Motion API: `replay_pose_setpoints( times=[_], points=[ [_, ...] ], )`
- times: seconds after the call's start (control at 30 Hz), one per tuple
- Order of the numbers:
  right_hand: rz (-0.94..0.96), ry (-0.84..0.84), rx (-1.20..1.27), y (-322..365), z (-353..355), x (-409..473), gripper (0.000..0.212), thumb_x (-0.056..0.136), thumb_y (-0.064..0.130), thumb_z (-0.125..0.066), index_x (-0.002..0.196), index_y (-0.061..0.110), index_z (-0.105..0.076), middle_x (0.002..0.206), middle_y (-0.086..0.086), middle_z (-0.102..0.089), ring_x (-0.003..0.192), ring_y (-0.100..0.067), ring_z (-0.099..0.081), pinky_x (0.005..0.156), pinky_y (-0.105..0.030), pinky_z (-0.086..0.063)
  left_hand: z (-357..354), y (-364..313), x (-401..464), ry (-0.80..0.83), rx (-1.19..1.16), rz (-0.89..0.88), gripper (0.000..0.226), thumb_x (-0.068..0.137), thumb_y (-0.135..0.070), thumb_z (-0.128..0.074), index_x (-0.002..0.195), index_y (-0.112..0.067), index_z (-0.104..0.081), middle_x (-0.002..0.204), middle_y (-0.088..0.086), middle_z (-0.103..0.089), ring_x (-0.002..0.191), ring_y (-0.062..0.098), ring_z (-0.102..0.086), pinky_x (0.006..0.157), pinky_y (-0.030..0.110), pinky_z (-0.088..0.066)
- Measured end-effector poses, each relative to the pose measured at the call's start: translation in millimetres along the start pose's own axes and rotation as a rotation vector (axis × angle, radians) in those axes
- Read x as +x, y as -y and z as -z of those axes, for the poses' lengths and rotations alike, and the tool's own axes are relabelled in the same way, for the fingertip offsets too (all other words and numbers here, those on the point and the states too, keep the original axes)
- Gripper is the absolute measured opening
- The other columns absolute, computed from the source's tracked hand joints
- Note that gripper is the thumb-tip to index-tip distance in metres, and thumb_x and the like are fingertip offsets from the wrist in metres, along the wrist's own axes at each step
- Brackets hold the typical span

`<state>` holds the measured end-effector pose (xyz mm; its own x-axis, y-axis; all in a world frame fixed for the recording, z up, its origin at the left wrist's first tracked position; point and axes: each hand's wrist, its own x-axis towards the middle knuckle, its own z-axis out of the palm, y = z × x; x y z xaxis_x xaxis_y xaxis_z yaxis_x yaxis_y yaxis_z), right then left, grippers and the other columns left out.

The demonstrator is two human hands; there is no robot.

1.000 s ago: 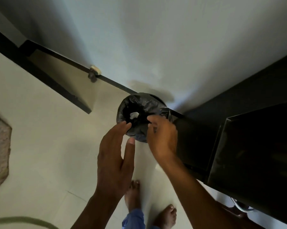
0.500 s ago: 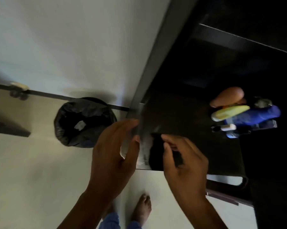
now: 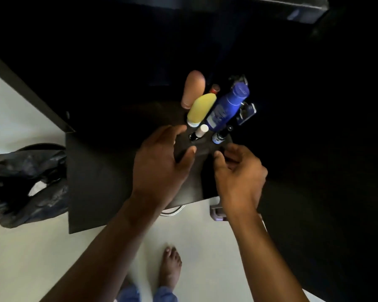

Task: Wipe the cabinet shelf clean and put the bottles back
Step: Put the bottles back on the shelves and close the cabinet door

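Note:
Several bottles stand close together on the dark cabinet shelf (image 3: 109, 171): a tan bottle (image 3: 193, 88), a yellow bottle (image 3: 202, 110), a blue bottle (image 3: 227, 107), a small white-capped bottle (image 3: 202, 130) and a small dark bottle (image 3: 218, 137). My left hand (image 3: 161, 162) hovers just in front of them, fingers spread, holding nothing. My right hand (image 3: 238, 171) is just right of it at the shelf's front, with fingers and thumb curled. The dim light hides whether it holds anything.
A bin lined with a black bag (image 3: 24, 184) stands on the pale floor at the left. A shiny metal object (image 3: 246, 112) sits right of the bottles. A curved metal handle (image 3: 172, 211) shows under the shelf edge. My bare foot (image 3: 170, 269) is below.
The view has swung from the bin to the cabinet. Both hands have moved away from the bin, right and forward to the shelf, close to the bottles.

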<state>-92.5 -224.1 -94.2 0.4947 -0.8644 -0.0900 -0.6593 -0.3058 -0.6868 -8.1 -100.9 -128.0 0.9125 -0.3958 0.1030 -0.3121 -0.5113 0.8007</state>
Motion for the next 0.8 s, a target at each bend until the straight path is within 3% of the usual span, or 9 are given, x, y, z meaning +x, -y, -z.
replay_pose_setpoints(
  times=[0.17, 0.43, 0.67, 0.73, 0.8],
  points=[
    [0.055, -0.024, -0.027, 11, -9, 18, 0.044, 0.091, 0.034, -0.076, 0.133, 0.027, -0.064, 0.118, 0.005, -0.074, 0.096, -0.012, -0.074, 0.09, -0.037, -0.061, -25, -5, 14, -0.036, 0.139, 0.026, 0.047, 0.088, -0.054, -0.069, 0.126, -0.027, -0.07, 0.123, -0.006, -0.073, 0.105, 0.018, -0.071, 0.088, 0.036, -0.057],
    [0.03, 0.008, -0.124, 10, -17, 40, 0.03, 0.094, 0.039, -0.073, 0.118, 0.023, -0.067, 0.105, -0.001, -0.076, 0.095, -0.024, -0.074, 0.083, -0.043, -0.063, -44, -9, 19, -0.089, 0.308, 0.032, 0.037, 0.09, -0.057, -0.065, 0.111, -0.028, -0.074, 0.108, -0.006, -0.076, 0.099, 0.02, -0.072, 0.075, 0.03, -0.051],
    [0.082, 0.04, -0.112, 17, -7, 30, 0.029, 0.094, 0.038, -0.073, 0.119, 0.025, -0.067, 0.1, 0.002, -0.074, 0.09, -0.02, -0.073, 0.081, -0.043, -0.063, -31, -17, 13, -0.074, 0.299, -0.001, 0.033, 0.094, -0.057, -0.066, 0.101, -0.026, -0.076, 0.096, -0.006, -0.078, 0.089, 0.017, -0.072, 0.067, 0.023, -0.041],
    [0.136, 0.033, -0.149, 25, 2, 19, 0.028, 0.092, 0.04, -0.072, 0.117, 0.027, -0.067, 0.097, 0.005, -0.074, 0.087, -0.018, -0.072, 0.079, -0.04, -0.062, -18, -28, 9, -0.061, 0.302, 0.006, 0.034, 0.095, -0.059, -0.066, 0.096, -0.026, -0.075, 0.089, -0.008, -0.077, 0.08, 0.014, -0.071, 0.063, 0.022, -0.035],
    [0.187, 0.031, -0.165, 37, 19, 5, 0.027, 0.091, 0.04, -0.072, 0.115, 0.028, -0.068, 0.098, 0.008, -0.074, 0.087, -0.015, -0.072, 0.077, -0.035, -0.06, 3, -43, 5, -0.037, 0.287, 0.017, 0.035, 0.095, -0.059, -0.065, 0.091, -0.026, -0.074, 0.083, -0.01, -0.076, 0.073, 0.012, -0.07, 0.06, 0.024, -0.039]
  ],
)
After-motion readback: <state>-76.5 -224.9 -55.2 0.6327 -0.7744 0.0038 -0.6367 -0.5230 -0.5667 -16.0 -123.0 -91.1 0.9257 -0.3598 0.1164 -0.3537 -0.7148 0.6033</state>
